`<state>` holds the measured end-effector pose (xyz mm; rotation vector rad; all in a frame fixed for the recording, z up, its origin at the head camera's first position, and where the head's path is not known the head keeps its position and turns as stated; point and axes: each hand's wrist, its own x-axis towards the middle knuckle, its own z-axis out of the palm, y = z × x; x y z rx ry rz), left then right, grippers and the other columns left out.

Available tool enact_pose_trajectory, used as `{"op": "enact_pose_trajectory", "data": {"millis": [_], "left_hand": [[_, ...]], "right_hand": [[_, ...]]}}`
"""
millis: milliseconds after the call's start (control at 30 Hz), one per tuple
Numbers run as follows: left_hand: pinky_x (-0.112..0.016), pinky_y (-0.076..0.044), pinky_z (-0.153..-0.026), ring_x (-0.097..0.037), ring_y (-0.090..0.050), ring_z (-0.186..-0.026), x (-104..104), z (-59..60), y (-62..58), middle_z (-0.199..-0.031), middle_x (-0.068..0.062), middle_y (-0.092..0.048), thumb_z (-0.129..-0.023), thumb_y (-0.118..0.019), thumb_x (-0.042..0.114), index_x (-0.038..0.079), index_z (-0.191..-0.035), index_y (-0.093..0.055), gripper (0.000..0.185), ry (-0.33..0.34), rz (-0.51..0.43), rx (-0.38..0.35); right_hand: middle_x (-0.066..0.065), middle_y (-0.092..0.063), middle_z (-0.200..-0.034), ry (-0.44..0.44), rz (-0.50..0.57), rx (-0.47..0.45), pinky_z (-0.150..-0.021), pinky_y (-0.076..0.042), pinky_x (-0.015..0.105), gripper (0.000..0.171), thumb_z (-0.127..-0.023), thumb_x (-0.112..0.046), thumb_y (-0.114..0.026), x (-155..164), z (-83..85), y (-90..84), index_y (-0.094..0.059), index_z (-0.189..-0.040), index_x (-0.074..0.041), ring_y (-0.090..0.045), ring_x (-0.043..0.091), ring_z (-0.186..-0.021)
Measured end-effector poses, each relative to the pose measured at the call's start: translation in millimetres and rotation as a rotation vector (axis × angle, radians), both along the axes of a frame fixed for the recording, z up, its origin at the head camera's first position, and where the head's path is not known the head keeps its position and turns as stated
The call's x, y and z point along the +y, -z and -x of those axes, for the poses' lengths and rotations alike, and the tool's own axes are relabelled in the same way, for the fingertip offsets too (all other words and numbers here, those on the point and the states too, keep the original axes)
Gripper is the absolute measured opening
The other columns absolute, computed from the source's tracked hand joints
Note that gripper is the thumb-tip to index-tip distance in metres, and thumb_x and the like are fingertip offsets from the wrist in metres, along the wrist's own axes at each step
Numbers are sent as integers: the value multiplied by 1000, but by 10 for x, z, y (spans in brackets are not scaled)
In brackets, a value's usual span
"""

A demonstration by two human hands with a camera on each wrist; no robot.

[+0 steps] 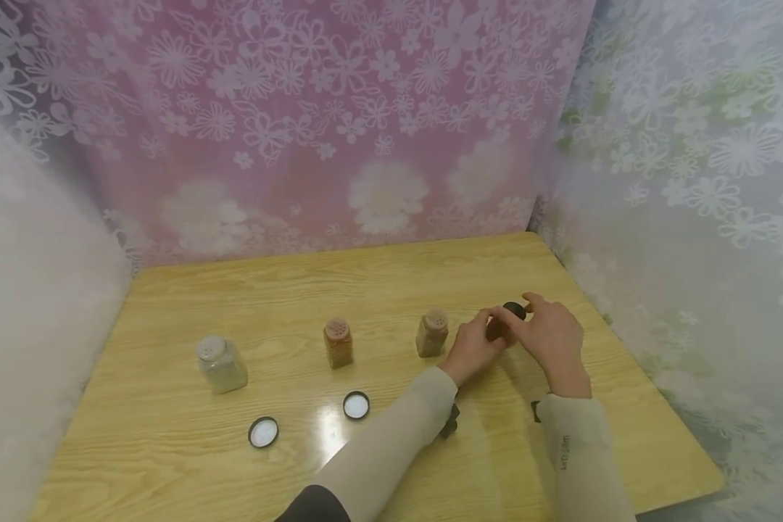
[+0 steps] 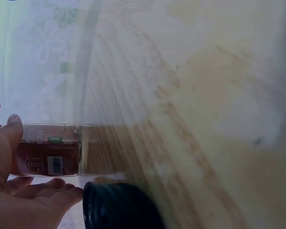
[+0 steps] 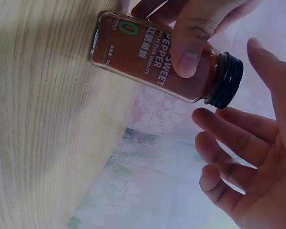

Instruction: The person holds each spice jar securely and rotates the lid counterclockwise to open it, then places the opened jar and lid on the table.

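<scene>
Watching over the cameras, I have the left hand (image 1: 475, 348) gripping a jar of red powder (image 3: 148, 59) by the right edge of the surface (image 1: 170, 304), its black cap (image 3: 224, 80) on top, while the right hand (image 1: 553, 339) (fingers loosely spread, clasping nothing) hovers around that cap. Just left of the gripping hand stands a tan jar (image 1: 432, 337), with an orange jar (image 1: 338, 346) farther along and a pale jar (image 1: 225, 370) toward the left edge. Two lids (image 1: 356, 405) lie nearer the front edge than those last two.
</scene>
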<state>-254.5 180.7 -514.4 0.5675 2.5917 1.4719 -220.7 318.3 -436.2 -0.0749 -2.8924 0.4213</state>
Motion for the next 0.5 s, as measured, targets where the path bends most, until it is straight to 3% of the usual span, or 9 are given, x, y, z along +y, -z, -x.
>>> {"op": "enact_pose_trajectory", "data": {"millis": [100, 333, 500], "left_hand": [[-32, -52, -111, -19, -62, -136, -6, 7, -16, -147, -5, -66, -104, -68, 28, 18, -152, -53, 51, 16, 5, 11], [-26, -53, -106, -16, -66, -128, -10, 16, -18, -137, -3, -71, -108, -62, 20, 18, -146, -56, 38, 68, -6, 55], [-25, -54, -104, -16, -67, -127, 9, 36, -24, -137, -6, -70, -109, -60, 17, 16, -146, -53, 38, 71, 30, 26]], "right_hand": [[28, -75, -105, -16, -15, 47, -60, -57, 50, 71, -99, -59, -67, -5, 6, 6, -67, -132, 5, -69, 42, -83], [30, -73, -86, -82, -21, 114, -62, -57, 56, 55, -99, -43, -74, -2, 47, 43, -73, -108, 11, -68, 43, -70], [35, -73, -93, -161, -24, 124, -75, -58, 63, 47, -102, -31, -72, -32, 82, 53, -72, -108, 16, -69, 50, -82]]}}
